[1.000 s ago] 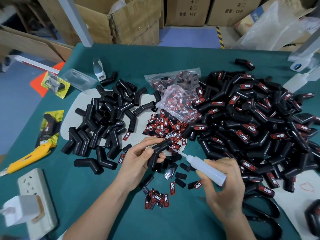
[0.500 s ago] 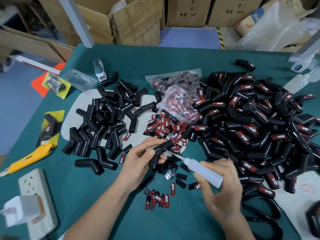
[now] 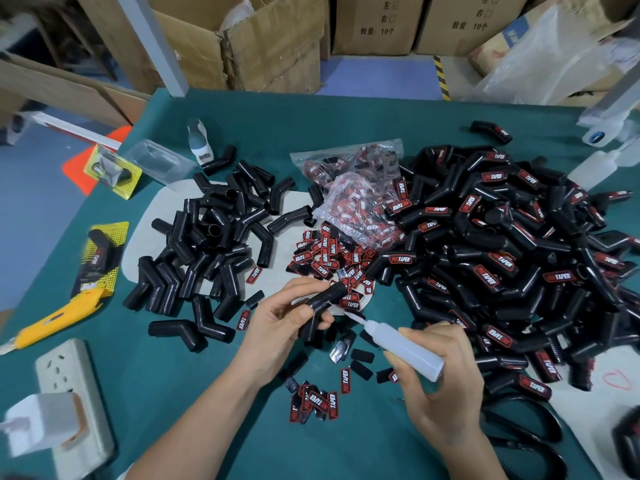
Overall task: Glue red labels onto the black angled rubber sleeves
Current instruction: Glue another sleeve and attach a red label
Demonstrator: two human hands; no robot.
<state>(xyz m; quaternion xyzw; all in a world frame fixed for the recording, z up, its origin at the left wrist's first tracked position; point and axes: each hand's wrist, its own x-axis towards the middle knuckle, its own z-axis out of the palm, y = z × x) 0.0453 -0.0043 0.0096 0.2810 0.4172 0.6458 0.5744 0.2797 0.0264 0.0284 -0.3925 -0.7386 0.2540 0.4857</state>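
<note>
Hands: my left hand (image 3: 277,327) is gripping a black angled rubber sleeve (image 3: 323,308); my right hand (image 3: 440,382) is squeezing a translucent plastic glue bottle (image 3: 398,344).
Risk: glue could be dripping past the sleeve onto loose red labels (image 3: 318,400) below it.

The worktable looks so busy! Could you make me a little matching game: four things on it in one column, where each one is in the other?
Things:
1. glue bottle
2. unlabelled sleeve
3. yellow utility knife
4. labelled sleeves pile

Places:
A. heaped on the table's right side
B. held in the left hand
C. near the table's left edge
D. held in the right hand

Pairs: 1-D, 2-B, 3-C, 4-A
</note>
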